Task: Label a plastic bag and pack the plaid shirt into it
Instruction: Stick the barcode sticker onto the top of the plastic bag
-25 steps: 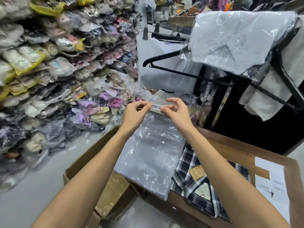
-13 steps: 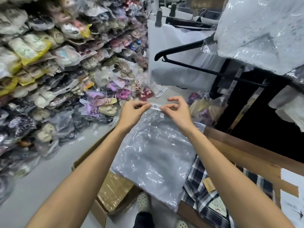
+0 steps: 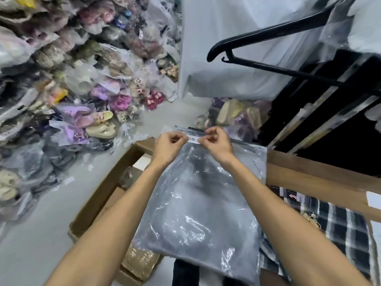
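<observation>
While both hands meet near the top edge of the plastic bag (image 3: 198,205), the left hand (image 3: 169,145) and the right hand (image 3: 216,142) each pinch one end of a small barcode label (image 3: 194,139), fingers closed on it, against the bag just below its dark zip strip. The bag lies flat and translucent, its near end hanging past the edge of the wooden surface (image 3: 321,180). To its right, partly under the bag's corner, lies the plaid shirt (image 3: 338,230) with a paper tag on it. An open cardboard box (image 3: 103,195) stands on the floor at left, beside heaps of bagged slippers (image 3: 82,112).
</observation>
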`<state>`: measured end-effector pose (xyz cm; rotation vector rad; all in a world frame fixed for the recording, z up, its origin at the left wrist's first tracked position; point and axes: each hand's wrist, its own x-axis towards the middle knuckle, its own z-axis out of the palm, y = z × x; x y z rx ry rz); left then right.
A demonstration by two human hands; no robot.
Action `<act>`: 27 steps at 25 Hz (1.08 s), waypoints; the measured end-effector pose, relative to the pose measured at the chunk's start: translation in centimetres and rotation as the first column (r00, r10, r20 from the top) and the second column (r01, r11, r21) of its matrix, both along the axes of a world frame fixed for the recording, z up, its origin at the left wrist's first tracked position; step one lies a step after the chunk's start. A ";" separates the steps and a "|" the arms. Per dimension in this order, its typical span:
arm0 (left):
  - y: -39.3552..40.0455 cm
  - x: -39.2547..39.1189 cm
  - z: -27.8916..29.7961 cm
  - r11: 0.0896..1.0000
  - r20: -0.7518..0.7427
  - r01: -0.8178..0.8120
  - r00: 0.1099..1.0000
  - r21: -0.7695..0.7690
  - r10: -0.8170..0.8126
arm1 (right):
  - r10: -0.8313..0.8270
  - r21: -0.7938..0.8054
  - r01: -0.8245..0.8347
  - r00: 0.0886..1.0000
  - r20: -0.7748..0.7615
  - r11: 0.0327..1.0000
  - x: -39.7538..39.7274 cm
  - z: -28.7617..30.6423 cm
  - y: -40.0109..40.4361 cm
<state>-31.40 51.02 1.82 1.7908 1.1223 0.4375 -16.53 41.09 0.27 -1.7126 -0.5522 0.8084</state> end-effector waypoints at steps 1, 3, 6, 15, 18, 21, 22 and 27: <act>0.6 0.1 -0.7 1.000 -0.021 0.010 1.000 0.002 -0.009 | -0.011 -0.020 0.011 1.000 0.006 1.000 -0.2 -0.8 0.5; 2.0 0.1 -2.2 1.000 -0.061 0.016 0.998 0.015 -0.015 | -0.021 -0.033 0.022 1.000 0.021 0.999 -0.5 -2.0 1.6; 4.0 0.0 -3.9 1.000 -0.093 -0.003 0.996 -0.005 0.003 | -0.041 -0.042 0.042 0.999 0.023 0.998 -0.8 -3.4 3.4; 4.5 1.0 -5.7 0.994 -0.182 0.107 0.977 -0.031 -0.111 | -0.107 -0.158 0.104 0.994 -0.008 0.982 -0.6 -6.4 2.9; 3.3 0.8 -6.2 0.995 -0.190 0.091 0.977 -0.046 -0.098 | -0.091 -0.175 0.091 0.996 0.004 0.980 -0.7 -6.3 1.9; 2.1 0.7 -6.1 0.994 -0.186 0.096 0.977 -0.057 -0.105 | -0.055 -0.191 0.055 0.998 0.007 0.980 -0.6 -5.9 1.0; 1.7 0.7 -6.1 0.994 -0.192 0.096 0.976 -0.052 -0.104 | -0.044 -0.197 0.045 0.999 0.005 0.979 -0.6 -5.6 0.6; 0.3 0.9 -6.2 0.992 -0.203 0.120 0.971 -0.043 -0.126 | -0.032 -0.224 0.025 0.999 -0.032 0.974 -0.3 -5.0 -1.0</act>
